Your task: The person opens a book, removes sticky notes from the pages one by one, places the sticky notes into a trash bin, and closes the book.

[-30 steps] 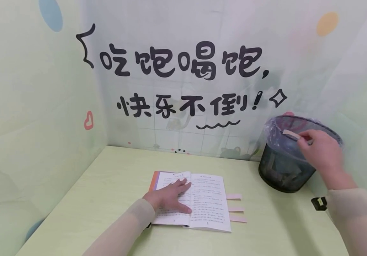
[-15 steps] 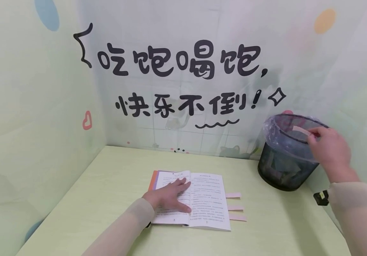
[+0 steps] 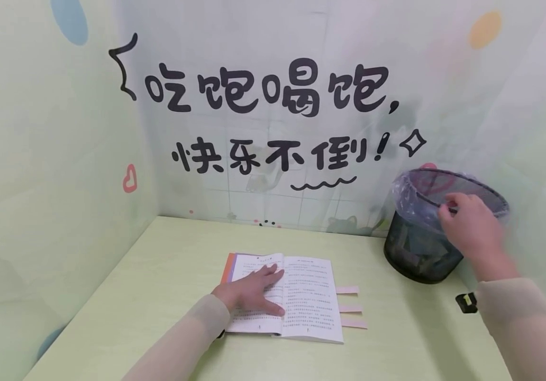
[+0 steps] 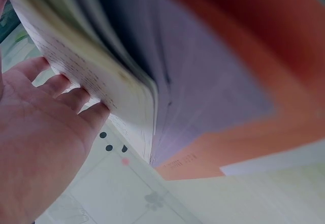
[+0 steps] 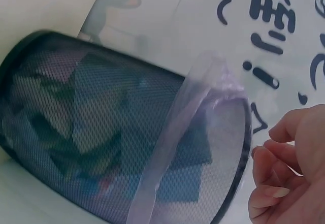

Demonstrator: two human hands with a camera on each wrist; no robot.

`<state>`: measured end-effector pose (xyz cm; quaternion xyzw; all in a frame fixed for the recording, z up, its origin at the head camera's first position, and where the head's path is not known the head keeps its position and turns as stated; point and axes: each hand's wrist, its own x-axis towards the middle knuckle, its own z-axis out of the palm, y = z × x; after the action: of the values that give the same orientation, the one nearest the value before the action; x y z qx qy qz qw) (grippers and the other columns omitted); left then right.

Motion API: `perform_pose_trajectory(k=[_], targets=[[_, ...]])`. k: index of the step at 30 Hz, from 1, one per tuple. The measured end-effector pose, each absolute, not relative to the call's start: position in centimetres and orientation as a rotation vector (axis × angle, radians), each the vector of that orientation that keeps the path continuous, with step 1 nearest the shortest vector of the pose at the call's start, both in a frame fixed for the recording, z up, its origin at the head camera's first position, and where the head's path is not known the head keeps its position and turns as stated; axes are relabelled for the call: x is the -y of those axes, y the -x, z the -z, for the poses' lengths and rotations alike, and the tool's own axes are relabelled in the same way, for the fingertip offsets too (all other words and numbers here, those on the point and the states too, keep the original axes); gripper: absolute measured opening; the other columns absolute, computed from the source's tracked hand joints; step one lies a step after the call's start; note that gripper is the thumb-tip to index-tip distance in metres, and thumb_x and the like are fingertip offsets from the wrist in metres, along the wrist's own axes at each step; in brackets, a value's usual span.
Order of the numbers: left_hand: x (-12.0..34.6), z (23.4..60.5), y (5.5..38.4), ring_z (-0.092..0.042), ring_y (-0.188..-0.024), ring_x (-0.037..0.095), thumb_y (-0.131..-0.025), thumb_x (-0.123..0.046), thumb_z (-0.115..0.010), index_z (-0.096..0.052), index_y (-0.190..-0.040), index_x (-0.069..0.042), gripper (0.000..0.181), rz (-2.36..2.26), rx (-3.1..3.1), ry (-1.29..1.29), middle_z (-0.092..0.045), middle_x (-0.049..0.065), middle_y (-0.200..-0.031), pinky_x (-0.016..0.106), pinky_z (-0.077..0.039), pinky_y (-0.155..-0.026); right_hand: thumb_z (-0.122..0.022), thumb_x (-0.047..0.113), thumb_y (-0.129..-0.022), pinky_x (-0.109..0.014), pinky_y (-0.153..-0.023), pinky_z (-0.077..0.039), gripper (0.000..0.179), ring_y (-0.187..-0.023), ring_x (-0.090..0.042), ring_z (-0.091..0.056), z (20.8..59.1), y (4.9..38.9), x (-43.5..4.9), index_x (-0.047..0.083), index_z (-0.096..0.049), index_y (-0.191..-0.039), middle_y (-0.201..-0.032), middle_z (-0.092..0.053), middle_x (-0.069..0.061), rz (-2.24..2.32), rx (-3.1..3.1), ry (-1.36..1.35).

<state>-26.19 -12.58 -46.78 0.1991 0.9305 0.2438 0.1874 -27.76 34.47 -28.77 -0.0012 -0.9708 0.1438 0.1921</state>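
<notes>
My left hand point(image 3: 254, 293) lies flat with spread fingers on the left page of an open book point(image 3: 308, 301). In the left wrist view, the fingertips of the left hand point(image 4: 45, 127) touch the printed page, and the orange and purple cover point(image 4: 198, 87) shows beside it. Over the front rim of a black mesh waste bin point(image 3: 422, 254) is my right hand point(image 3: 475, 227). The right wrist view shows the right hand point(image 5: 289, 163) with loosely bent fingers and nothing visible in them. Several pink paper strips point(image 3: 351, 308) stick out from the book's right edge.
A clear plastic liner point(image 3: 408, 206) folds over the bin's rim; papers show through the mesh point(image 5: 101, 117). The bin stands at the back right of the pale table point(image 3: 168, 275). A printed cloth wall point(image 3: 273, 116) rises behind.
The pink strip pinched by the right hand over the bin has left its fingers and is out of sight. That hand moved slightly left. The left hand stayed on the book.
</notes>
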Motion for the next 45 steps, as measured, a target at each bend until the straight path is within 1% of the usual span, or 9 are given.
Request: perform_pose_trajectory(k=[5, 8, 11, 17, 21, 25, 30, 37, 45], targets=[[12.7, 47.0, 26.1, -0.015, -0.173, 0.034, -0.087, -0.064, -0.086, -0.031, -0.175, -0.031, 0.109, -0.698, -2.617, -0.542, -0.016, -0.006, -0.186, 0.068, -0.024, -0.135, -0.052, 0.024, -0.109, -0.074, -0.092, -0.050, 0.044, -0.122, -0.057, -0.060, 30.4, 27.6, -31.6, -0.005, -0.064, -0.141, -0.141, -0.059, -0.037, -0.429, 2.701, -0.120], [12.7, 47.2, 26.2, -0.015, -0.173, 0.034, -0.087, -0.065, -0.086, -0.031, -0.175, -0.032, 0.109, -0.698, -2.617, -0.536, -0.016, -0.007, -0.186, 0.068, -0.024, -0.135, -0.055, 0.023, -0.108, -0.070, -0.086, -0.054, 0.040, -0.116, -0.054, -0.066, 32.0, 27.4, -29.8, -0.002, -0.069, -0.137, -0.137, -0.065, -0.033, -0.444, 2.695, -0.182], [12.8, 47.3, 26.3, -0.014, -0.173, 0.034, -0.087, -0.065, -0.085, -0.031, -0.175, -0.032, 0.109, -0.699, -2.613, -0.539, -0.016, -0.007, -0.186, 0.067, -0.023, -0.135, -0.058, 0.021, -0.107, -0.065, -0.081, -0.057, 0.036, -0.109, -0.048, -0.070, 34.0, 27.1, -28.1, 0.001, -0.073, -0.132, -0.131, -0.070, -0.028, -0.467, 2.697, -0.226], [12.7, 47.1, 26.2, -0.014, -0.173, 0.035, -0.087, -0.065, -0.085, -0.031, -0.175, -0.030, 0.109, -0.708, -2.607, -0.549, -0.016, -0.005, -0.186, 0.067, -0.023, -0.135, -0.062, 0.019, -0.104, -0.059, -0.085, -0.062, 0.026, -0.101, -0.035, -0.074, 38.0, 26.1, -24.9, 0.004, -0.078, -0.118, -0.115, -0.077, -0.017, -0.483, 2.760, -0.306], [12.6, 47.0, 26.1, -0.014, -0.173, 0.036, -0.087, -0.064, -0.086, -0.031, -0.175, -0.030, 0.109, -0.713, -2.610, -0.553, -0.017, -0.004, -0.186, 0.067, -0.023, -0.135, -0.065, 0.022, -0.103, -0.049, -0.074, -0.062, 0.020, -0.087, -0.023, -0.072, 40.5, 25.6, -22.8, 0.009, -0.079, -0.106, -0.102, -0.077, -0.007, -0.448, 2.874, -0.317], [12.7, 47.0, 26.1, -0.014, -0.173, 0.035, -0.087, -0.064, -0.086, -0.032, -0.175, -0.031, 0.109, -0.720, -2.611, -0.548, -0.017, -0.005, -0.186, 0.068, -0.023, -0.135, -0.067, 0.022, -0.101, -0.037, -0.063, -0.052, 0.016, -0.073, -0.015, -0.059, 42.6, 25.0, -20.9, 0.012, -0.077, -0.093, -0.085, -0.069, 0.000, -0.404, 2.985, -0.322], [12.7, 47.2, 26.3, -0.015, -0.173, 0.034, -0.086, -0.065, -0.086, -0.031, -0.175, -0.032, 0.109, -0.708, -2.619, -0.544, -0.017, -0.007, -0.186, 0.068, -0.023, -0.135, -0.071, 0.025, -0.101, -0.031, -0.059, -0.044, 0.021, -0.067, -0.014, -0.052, 44.9, 24.5, -19.1, 0.013, -0.071, -0.084, -0.076, -0.061, 0.002, -0.343, 3.070, -0.306], [12.7, 47.3, 26.4, -0.014, -0.173, 0.034, -0.087, -0.065, -0.086, -0.031, -0.175, -0.033, 0.109, -0.709, -2.617, -0.533, -0.016, -0.008, -0.186, 0.067, -0.022, -0.136, -0.076, 0.043, -0.102, -0.032, -0.059, -0.041, 0.039, -0.066, -0.016, -0.052, 46.5, 24.5, -17.7, 0.015, -0.065, -0.077, -0.073, -0.058, 0.001, -0.286, 3.145, -0.251], [12.7, 47.2, 26.2, -0.016, -0.173, 0.036, -0.086, -0.067, -0.086, -0.031, -0.174, -0.034, 0.109, -0.698, -2.625, -0.521, -0.016, -0.009, -0.186, 0.068, -0.024, -0.135, -0.074, 0.045, -0.102, -0.032, -0.058, -0.041, 0.042, -0.066, -0.017, -0.053, 46.6, 24.2, -17.1, 0.016, -0.063, -0.075, -0.073, -0.058, 0.001, -0.247, 3.170, -0.250]])
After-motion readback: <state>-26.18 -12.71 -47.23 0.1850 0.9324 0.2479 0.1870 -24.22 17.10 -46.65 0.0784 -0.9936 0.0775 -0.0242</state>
